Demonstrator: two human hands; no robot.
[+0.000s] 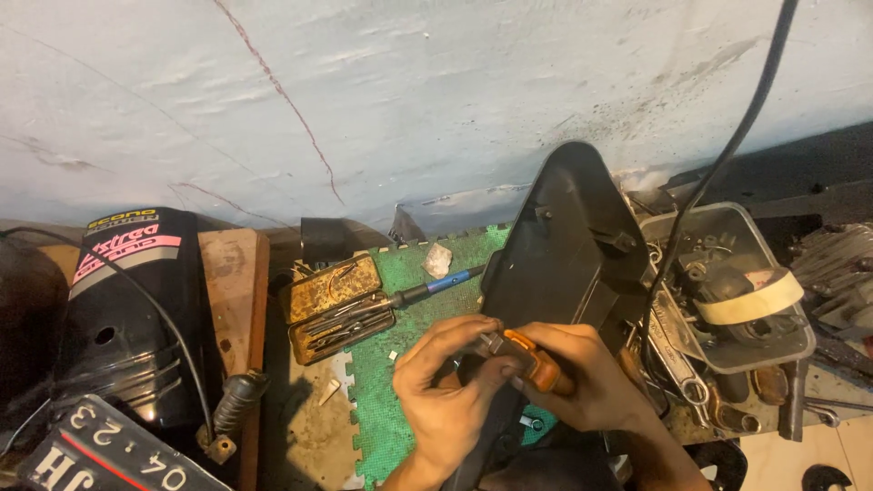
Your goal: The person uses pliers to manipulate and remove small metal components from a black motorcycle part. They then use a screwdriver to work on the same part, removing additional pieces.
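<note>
Left hand [447, 382]: clenched on a small grey metal part [492, 344], pinched between thumb and fingertips at the near end of the black plastic panel [564, 245].
Right hand [582, 377]: wrapped around an orange-handled tool [536, 361]; the tool's tip meets the small grey metal part held by the left hand.
Black plastic panel: large, dark, elongated cover, tilted, its far rounded end toward the wall [409, 91] and its near end under both hands; it lies partly across the green foam mat [400, 309].
Green foam mat: interlocking-edge tile on the workbench, directly below and left of the hands.
Soldering iron [427, 291]: blue and black grip, lying on the mat just left of the panel, tip pointing toward the tin.
Open rusty tin [338, 306]: hinged lid raised, thin metal tools inside; sits at the left edge of the mat.
Clear plastic tray [727, 282]: right of the panel, holding mixed hardware and a roll of masking tape [750, 295].
Black cable [727, 145]: hangs from the upper right and drops beside the tray.
Spanners [682, 364]: loose, below the tray, near the right hand.
Black motorcycle cover [127, 309]: at the far left, well apart from the hands.
</note>
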